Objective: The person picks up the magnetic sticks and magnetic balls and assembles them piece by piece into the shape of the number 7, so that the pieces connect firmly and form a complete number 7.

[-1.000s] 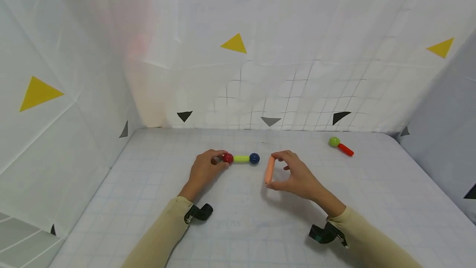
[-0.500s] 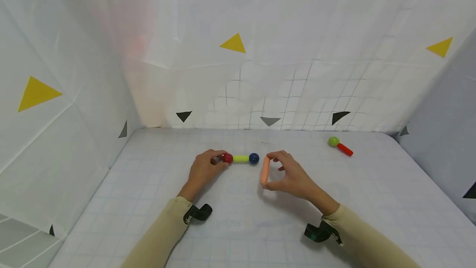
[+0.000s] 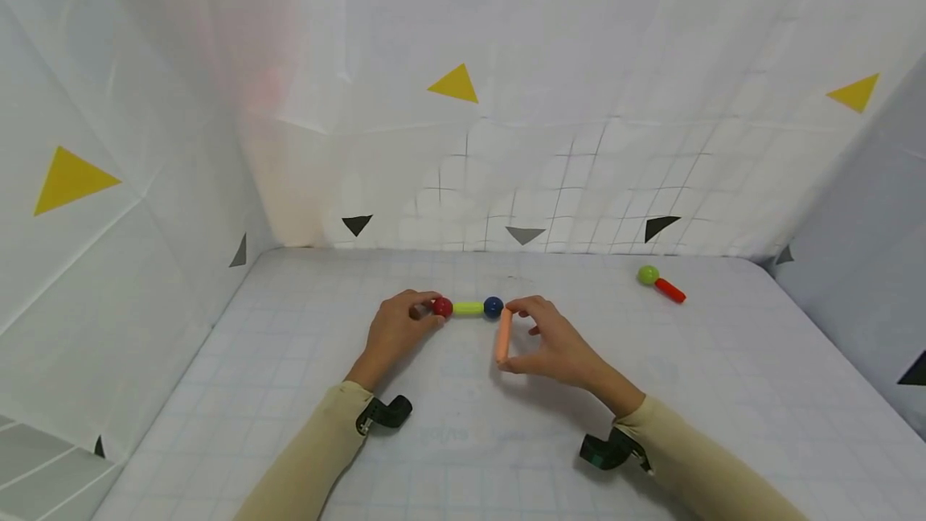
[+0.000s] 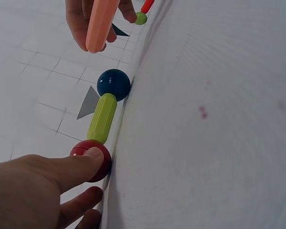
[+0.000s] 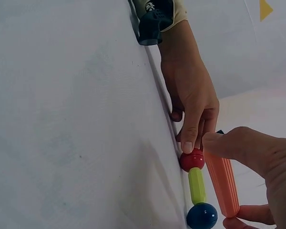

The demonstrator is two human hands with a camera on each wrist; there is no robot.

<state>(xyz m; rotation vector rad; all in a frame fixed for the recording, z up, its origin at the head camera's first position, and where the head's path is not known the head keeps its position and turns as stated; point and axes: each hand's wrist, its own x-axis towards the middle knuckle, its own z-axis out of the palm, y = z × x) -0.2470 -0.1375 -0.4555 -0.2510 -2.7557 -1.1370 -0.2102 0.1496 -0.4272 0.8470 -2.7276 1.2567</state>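
Observation:
My left hand pinches a red ball between thumb and fingers. A ribbed yellow-green rod runs from that ball to a dark blue ball, the three in one line on the table. With thumb and fingertips my right hand grips an orange ribbed rod by its two ends. This rod stands crosswise to the yellow-green one, its far end close by the blue ball in the head view.
At the back right of the white table lie a light green ball and a red rod, end to end. White sheeting with yellow and dark triangles rises behind and at both sides.
My right hand has moved left with the orange rod, bringing it from a gap away to right beside the blue ball. The left hand and the red ball stay in place.

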